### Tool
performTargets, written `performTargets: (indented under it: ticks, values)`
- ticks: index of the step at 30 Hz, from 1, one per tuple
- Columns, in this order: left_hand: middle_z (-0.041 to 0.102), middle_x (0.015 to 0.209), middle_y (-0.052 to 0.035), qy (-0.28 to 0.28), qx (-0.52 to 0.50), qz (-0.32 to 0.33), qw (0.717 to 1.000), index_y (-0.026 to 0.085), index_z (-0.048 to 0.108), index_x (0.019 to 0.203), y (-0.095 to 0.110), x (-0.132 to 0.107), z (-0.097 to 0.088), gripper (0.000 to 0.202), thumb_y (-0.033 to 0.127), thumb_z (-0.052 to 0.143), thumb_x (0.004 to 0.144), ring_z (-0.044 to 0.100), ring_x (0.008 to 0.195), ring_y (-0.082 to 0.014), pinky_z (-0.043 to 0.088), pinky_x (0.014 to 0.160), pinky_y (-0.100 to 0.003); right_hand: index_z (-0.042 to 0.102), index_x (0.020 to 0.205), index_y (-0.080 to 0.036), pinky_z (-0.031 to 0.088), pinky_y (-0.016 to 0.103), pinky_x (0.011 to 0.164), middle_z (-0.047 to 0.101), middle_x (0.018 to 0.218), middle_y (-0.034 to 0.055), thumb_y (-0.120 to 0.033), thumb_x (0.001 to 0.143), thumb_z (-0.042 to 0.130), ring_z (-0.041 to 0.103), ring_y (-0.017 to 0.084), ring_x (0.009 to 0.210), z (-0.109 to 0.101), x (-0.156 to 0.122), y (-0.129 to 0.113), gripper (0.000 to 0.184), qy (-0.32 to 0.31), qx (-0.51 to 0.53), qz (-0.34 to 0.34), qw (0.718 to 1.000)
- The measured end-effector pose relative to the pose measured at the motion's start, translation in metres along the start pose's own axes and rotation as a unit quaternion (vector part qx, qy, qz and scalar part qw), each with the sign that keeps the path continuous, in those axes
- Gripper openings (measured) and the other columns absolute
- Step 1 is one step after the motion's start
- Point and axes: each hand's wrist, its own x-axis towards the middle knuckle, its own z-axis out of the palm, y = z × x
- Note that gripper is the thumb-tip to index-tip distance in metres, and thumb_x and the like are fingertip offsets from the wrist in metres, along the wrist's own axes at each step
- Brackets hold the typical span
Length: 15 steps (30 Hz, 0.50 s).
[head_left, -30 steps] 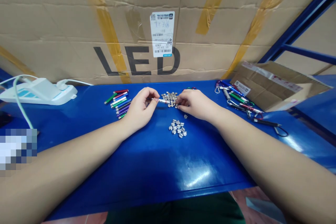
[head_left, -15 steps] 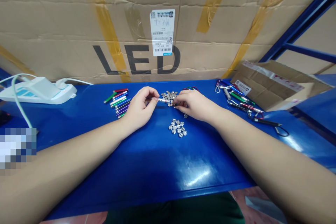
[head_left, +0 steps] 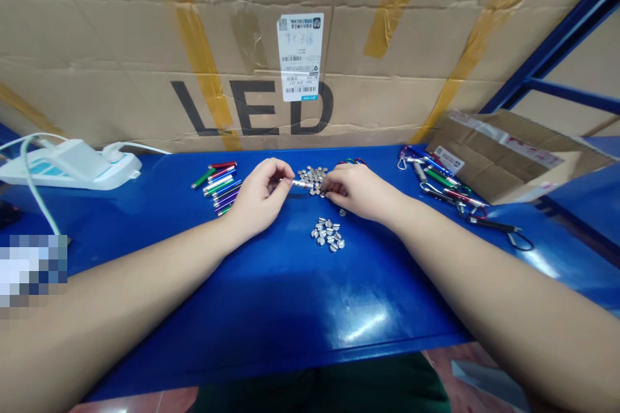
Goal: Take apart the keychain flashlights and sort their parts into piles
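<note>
Your left hand point(head_left: 256, 197) has a narrow grip on a slim metal keychain light point(head_left: 301, 184), pinching its dark end between thumb and fingers so the silver end points across toward your right hand point(head_left: 361, 191). That right grip is also narrow, its fingertips point(head_left: 327, 188) closed just beyond the light's tip, though whether they hold a small part is too small to tell. The light sits between your hands, raised just off the blue steel bench point(head_left: 271, 313) and directly in front of a heap of slotted silver screws point(head_left: 312, 179). A second heap of these screws point(head_left: 328, 234) lies nearer you, where either hand could reach it, and a stray screw point(head_left: 343, 211) rests just below your right wrist. The placing looks deliberate: coloured light tubes point(head_left: 217, 187) are lined up beyond your left hand, while finished-looking carabiner lights point(head_left: 436, 182) are spread to the right. Nothing blocks your hands, although a few small carabiners point(head_left: 351, 161) lie just behind your right fingers. A white power strip point(head_left: 72, 168) stays well off to the left, and a large LED carton point(head_left: 252, 110) closes off the far edge.
</note>
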Motion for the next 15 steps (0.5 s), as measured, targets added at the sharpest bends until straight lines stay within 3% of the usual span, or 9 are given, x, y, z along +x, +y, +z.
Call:
performTargets:
  ticks: [6,12,15]
  values:
    - [0.062,0.100,-0.0050,-0.001,-0.017,-0.012,1.000,0.021,0.060,0.096,-0.003,-0.001,0.001,0.004,0.023,0.061,0.093,0.061,0.095,-0.0205,0.050,0.083,-0.035,0.075,0.094,-0.017,0.051,0.030,0.079,0.071,0.094,0.0065,-0.011,0.089,0.068,0.066,0.018,0.082,-0.015,-0.011,0.004,0.010,0.046,0.039,-0.035,0.998]
    - [0.060,0.098,-0.0037,-0.014,-0.078,-0.022,0.997,0.020,0.059,0.095,-0.003,-0.002,0.002,0.011,0.021,0.066,0.086,0.061,0.094,-0.0185,0.052,0.085,-0.033,0.079,0.105,-0.018,0.050,0.038,0.093,0.071,0.104,0.0104,-0.016,0.093,0.067,0.066,0.026,0.100,-0.006,-0.007,0.001,0.017,-0.022,-0.012,-0.064,0.998]
    - [0.059,0.093,-0.0012,-0.045,-0.136,-0.037,0.989,0.019,0.058,0.093,0.000,-0.002,0.002,0.016,0.017,0.068,0.081,0.060,0.087,-0.0151,0.053,0.081,-0.030,0.079,0.105,-0.016,0.050,0.037,0.093,0.072,0.103,0.0107,-0.016,0.094,0.063,0.066,0.025,0.098,-0.007,-0.005,0.003,0.019,-0.016,-0.012,-0.064,0.998]
